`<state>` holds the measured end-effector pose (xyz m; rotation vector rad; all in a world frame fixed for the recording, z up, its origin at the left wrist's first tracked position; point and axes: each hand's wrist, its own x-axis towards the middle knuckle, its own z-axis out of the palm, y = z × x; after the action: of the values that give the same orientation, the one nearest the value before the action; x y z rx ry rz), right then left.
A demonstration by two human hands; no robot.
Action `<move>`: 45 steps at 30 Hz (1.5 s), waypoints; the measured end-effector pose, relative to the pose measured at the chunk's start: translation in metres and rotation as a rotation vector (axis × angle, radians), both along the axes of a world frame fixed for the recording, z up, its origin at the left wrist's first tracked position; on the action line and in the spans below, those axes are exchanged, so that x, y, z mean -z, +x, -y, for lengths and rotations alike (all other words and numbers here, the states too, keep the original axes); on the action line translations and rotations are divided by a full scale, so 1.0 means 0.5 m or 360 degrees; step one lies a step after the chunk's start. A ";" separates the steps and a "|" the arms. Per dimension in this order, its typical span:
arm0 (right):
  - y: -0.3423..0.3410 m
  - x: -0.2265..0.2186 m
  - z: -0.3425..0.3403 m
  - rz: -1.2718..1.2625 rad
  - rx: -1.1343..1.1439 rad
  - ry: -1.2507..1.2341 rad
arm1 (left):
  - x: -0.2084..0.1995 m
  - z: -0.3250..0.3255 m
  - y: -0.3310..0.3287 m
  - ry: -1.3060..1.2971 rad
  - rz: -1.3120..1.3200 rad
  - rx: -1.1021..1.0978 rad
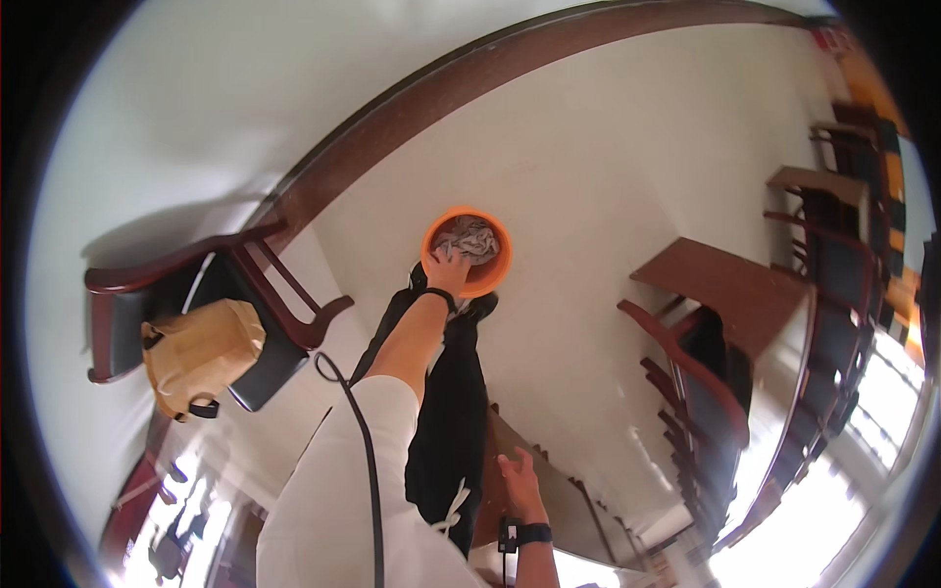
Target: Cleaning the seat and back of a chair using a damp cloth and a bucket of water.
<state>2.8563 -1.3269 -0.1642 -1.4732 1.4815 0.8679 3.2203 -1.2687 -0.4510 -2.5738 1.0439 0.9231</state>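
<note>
We are looking down along our own body at a round orange plastic basin (468,252), smooth-walled with a thick rolled rim, sitting on the pale, glossy floor (608,167) just ahead of our feet. Being round, it has no long axis to speak of; its mouth is opening straight up toward us. Inside it, a crumpled grey cloth (472,238) is lying in soft, wrinkled folds, bunched into a loose heap with no clear direction.

Our left hand (450,269) is reaching down to the near rim of the basin, fingers curling over the edge and touching the cloth; whether they are actually pinching the fabric we cannot tell. A dark band is circling that wrist, and a white sleeve is covering the upper arm. Our right hand (517,479) is hanging free near our hip, fingers spread and loose, gripping nothing, with a black watch at the wrist.

To the left, a dark wooden armchair (221,304) with curved arms and a black padded seat is carrying a tan fabric bag (199,355) with a black strap. To the right, more dark wooden chairs are crowding around a brown wooden surface (730,294). A dark brown skirting band is running along the foot of the white wall.
</note>
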 end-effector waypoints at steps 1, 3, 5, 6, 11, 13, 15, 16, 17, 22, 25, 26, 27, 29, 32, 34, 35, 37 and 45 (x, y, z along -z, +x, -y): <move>0.058 0.015 0.036 0.0124 -0.0080 0.0056 | 0.040 0.029 -0.009 0.0031 -0.0042 -0.0041; 0.109 0.063 0.110 0.0170 -0.0171 0.0110 | 0.086 0.128 -0.038 0.0124 -0.0304 -0.0581; 0.145 0.149 0.149 0.0440 0.0105 0.0152 | 0.163 0.164 -0.017 0.0190 -0.0549 -0.1179; 0.140 0.198 0.171 0.0408 0.0071 0.0166 | 0.184 0.206 -0.004 0.0205 -0.0577 -0.1216; 0.079 0.252 0.183 0.0359 -0.0505 0.0100 | 0.396 0.153 0.000 -0.0324 -0.0330 -0.2011; 0.009 0.271 0.208 0.0326 -0.0190 0.0138 | 0.487 0.109 0.018 -0.0206 -0.0273 -0.1830; -0.050 0.242 0.258 0.0165 0.0092 0.0118 | 0.506 0.127 -0.033 -0.0083 -0.0357 -0.1680; -0.066 0.210 0.285 0.0042 0.0008 -0.0013 | 0.477 0.174 -0.044 -0.0061 -0.0530 -0.1756; -0.071 0.190 0.296 -0.0025 -0.0071 -0.0105 | 0.443 0.187 -0.031 -0.0034 -0.0633 -0.1827; -0.245 0.195 0.271 0.0042 0.0015 0.0096 | 0.342 0.106 -0.053 -0.0500 0.0046 -0.1775; -0.177 0.196 0.281 0.0174 0.0063 0.0164 | 0.274 0.143 -0.084 -0.0681 -0.0236 -0.1846; -0.146 0.214 0.273 0.0192 0.0017 0.0130 | 0.254 0.129 -0.072 -0.0706 -0.0219 -0.1843; -0.113 0.234 0.263 0.0213 -0.0029 0.0115 | 0.240 0.102 -0.064 -0.0690 -0.0293 -0.1876; -0.037 0.270 0.264 0.0457 -0.0097 0.0142 | 0.221 0.101 -0.054 -0.0725 -0.0369 -0.1892; 0.111 0.300 0.261 0.0605 0.0152 0.0294 | 0.161 0.095 -0.058 -0.0857 -0.0588 -0.2041; 0.191 0.316 0.284 0.0610 0.0260 0.0325 | 0.033 0.139 -0.067 -0.1223 -0.0921 -0.2068; 0.253 0.318 0.272 0.0613 0.0265 0.0381 | -0.030 0.125 -0.053 -0.1546 -0.1143 -0.2109; 0.336 0.359 0.270 0.0661 0.0253 0.0392 | -0.077 0.113 -0.025 -0.1489 -0.1295 -0.2095; 0.580 0.475 0.282 0.1187 0.0470 0.0591 | -0.166 0.076 -0.020 -0.1297 -0.1459 -0.1928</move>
<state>3.1463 -1.4680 -0.4019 -1.0840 0.8815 0.3201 3.2102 -1.3067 -0.3681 -3.4764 -0.4134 2.5254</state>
